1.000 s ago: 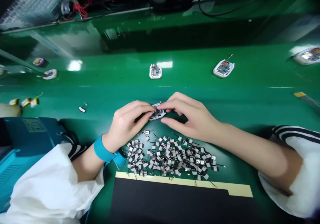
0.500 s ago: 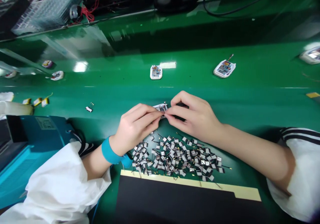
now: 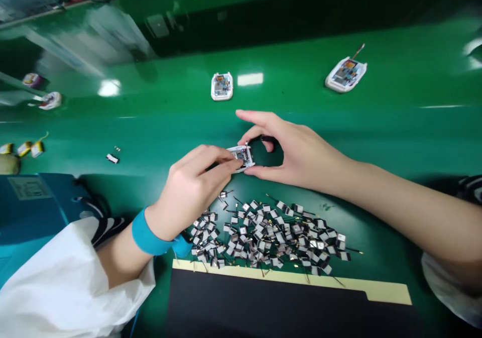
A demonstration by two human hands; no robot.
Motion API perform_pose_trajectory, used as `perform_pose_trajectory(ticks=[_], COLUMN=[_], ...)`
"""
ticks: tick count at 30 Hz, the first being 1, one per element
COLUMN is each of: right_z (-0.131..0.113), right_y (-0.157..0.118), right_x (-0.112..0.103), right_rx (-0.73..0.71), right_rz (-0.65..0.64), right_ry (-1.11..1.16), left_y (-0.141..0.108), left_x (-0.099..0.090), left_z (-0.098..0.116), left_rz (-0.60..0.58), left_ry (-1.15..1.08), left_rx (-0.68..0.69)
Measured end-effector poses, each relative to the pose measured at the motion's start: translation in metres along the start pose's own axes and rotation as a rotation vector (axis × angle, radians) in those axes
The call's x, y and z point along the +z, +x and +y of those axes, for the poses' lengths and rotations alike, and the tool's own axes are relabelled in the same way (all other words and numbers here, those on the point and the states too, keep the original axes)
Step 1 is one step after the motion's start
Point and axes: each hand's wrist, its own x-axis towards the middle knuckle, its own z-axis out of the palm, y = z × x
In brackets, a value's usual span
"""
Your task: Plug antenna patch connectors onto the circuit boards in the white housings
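A small white casing with a circuit board point(image 3: 245, 153), shaped like a square watch, is between my hands just above the pile. My left hand point(image 3: 196, 182), with a blue band at its wrist, grips the casing's left side, its fingertips pressed on the board. At the right edge, my right hand point(image 3: 289, 144) has its thumb on the lower corner and a finger at the upper corner, with the index finger stretched out. Something dark shows by its curled fingers; I cannot make it out. Below lies a pile of small grey-and-black parts with thin leads point(image 3: 263, 235).
Two similar open casings lie farther back, one in the middle point(image 3: 222, 87) and one with a wire point(image 3: 346, 75) to the right. A black sheet with a yellow edge point(image 3: 278, 303) is in front. At left are a teal machine point(image 3: 41, 202), yellow-wrapped parts point(image 3: 24, 149) and a small black-and-white part point(image 3: 112, 158).
My right hand has opened from a pinch on the board to span the casing's right edge, index finger raised. My left hand stays on the casing. The view has shifted downward.
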Motion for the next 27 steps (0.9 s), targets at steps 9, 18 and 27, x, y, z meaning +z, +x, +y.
perform_pose_trajectory(ticks=[9,18,27], right_z=[0.0014,-0.0026,-0.0018], right_y=[0.0002,0.0019,0.0018], right_x=[-0.0017,-0.0034,-0.0042], right_rx=[0.030,0.077,0.072], right_rz=[-0.037,-0.057,-0.068], right_ry=[0.009,-0.014,-0.045], left_y=[0.0013,0.0028,0.0025], left_x=[-0.0024,-0.0034,-0.0029], left_z=[0.0037,0.0050,0.0030], left_rz=[-0.047,-0.066,-0.066], left_ry=[0.059,0.058,0.059], left_rx=[-0.027,-0.044,-0.020])
